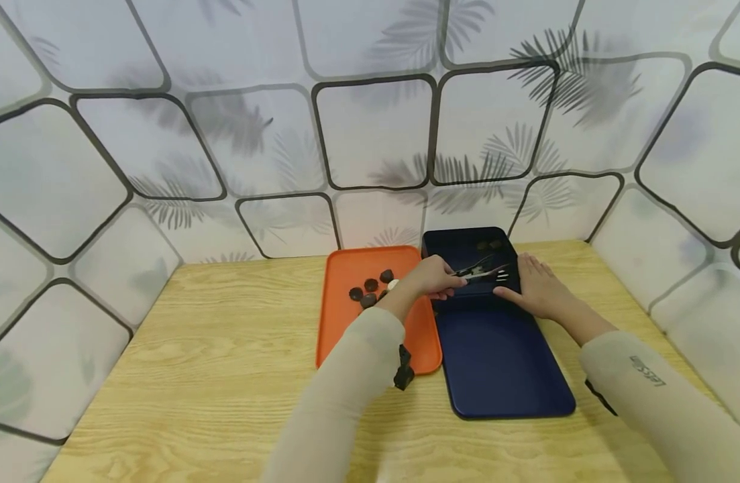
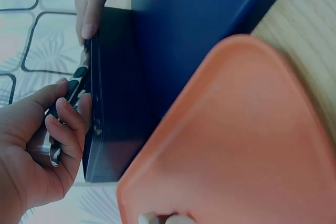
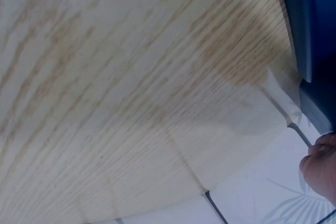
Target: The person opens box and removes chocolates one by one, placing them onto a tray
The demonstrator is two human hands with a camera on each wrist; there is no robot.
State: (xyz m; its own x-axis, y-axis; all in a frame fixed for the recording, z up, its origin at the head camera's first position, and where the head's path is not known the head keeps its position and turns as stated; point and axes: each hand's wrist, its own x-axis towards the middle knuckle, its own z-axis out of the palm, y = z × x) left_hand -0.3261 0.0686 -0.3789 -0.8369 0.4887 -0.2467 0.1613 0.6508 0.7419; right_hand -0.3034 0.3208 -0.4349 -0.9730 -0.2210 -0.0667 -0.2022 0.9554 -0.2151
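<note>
My left hand (image 1: 433, 276) grips a pair of metal tongs (image 1: 475, 274) with dark handle parts, also visible in the left wrist view as tongs (image 2: 79, 74) along the box's rim. The tongs' slotted end is over the black box (image 1: 466, 287). My right hand (image 1: 545, 288) rests at the box's right side, fingers extended and thumb on the near edge; only part of that hand (image 3: 321, 163) shows in the right wrist view. Small dark lumps (image 1: 371, 285) and a whitish one (image 1: 392, 284) lie on the orange tray (image 1: 339, 335). A few dark pieces (image 1: 489, 245) are inside the box.
A dark blue tray (image 1: 505, 369) lies in front of the black box, right of the orange tray. Everything is on a wood-grain table (image 1: 225, 349). A patterned cloth (image 1: 376, 134) stands close behind and at both sides.
</note>
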